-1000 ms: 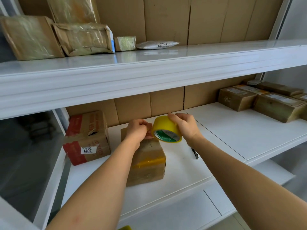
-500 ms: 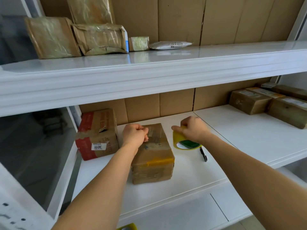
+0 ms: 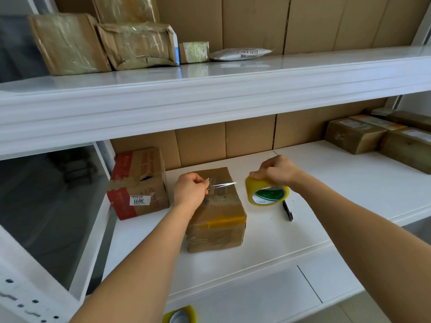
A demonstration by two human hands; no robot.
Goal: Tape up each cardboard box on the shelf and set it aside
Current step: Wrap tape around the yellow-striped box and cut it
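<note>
A brown cardboard box [image 3: 218, 209] is seen on the white middle shelf [image 3: 326, 183], near its left end, already wrapped with clear tape and a yellow strip across the front top edge. The loose end of a clear tape strip [image 3: 221, 184] is pinched by the left hand [image 3: 190, 191], fingers curled, just above the box's top at its left side. The strip is stretched to the right across the box top toward the tape roll [image 3: 265, 194]. The yellow roll with a green-and-white core is gripped from above by the right hand [image 3: 276, 171], fingers curled over its rim; it is held tilted just right of the box, close to or touching the shelf, which cannot be told. A dark pen-like tool [image 3: 287, 210] is laid on the shelf just beside the roll. A red-printed box [image 3: 138, 183] with a "3011" label is stood just left of the taped one. Several taped boxes [image 3: 377, 138] are placed well apart at the far right of the same shelf. Wrapped parcels [image 3: 102, 40] and a white mailer bag [image 3: 241, 54] are kept on the upper shelf [image 3: 210, 96]. A second yellow roll [image 3: 179, 314] is partly seen at the bottom edge.
</note>
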